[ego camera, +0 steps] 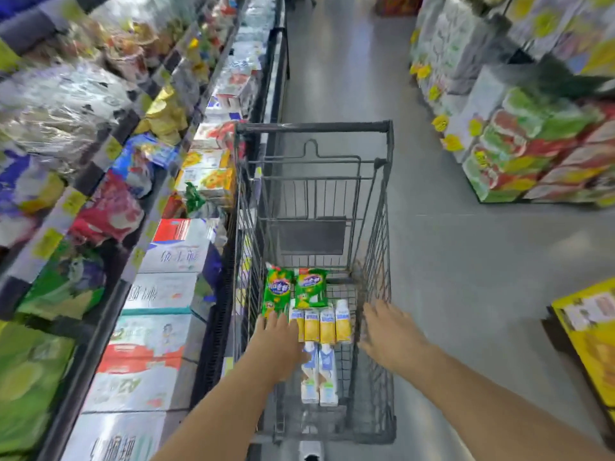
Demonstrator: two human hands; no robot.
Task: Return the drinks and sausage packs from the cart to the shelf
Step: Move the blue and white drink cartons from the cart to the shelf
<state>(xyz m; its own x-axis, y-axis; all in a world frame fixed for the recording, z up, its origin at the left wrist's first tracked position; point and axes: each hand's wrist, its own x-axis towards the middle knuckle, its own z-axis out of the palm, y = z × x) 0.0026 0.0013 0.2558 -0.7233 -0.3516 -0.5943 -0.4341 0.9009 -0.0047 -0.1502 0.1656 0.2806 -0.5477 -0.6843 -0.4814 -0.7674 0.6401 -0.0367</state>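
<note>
A: Shelf (159, 284), left of frame; cart (312, 128), centre. Contents?

B: Drinks (327, 326), lower centre of the basket; sausage packs (278, 291) just above them.

A: Hands?

B: Left hand (276, 341) spread, empty, over pack and drinks; right hand (389, 334) spread, empty, at the cart's right wall.

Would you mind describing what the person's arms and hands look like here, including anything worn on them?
Both forearms are bare as far as the picture shows: no sleeves are in view. The left hand and right hand wear no gloves, and no watch, bracelet or ring is visible, though motion blur could hide something small.
</note>
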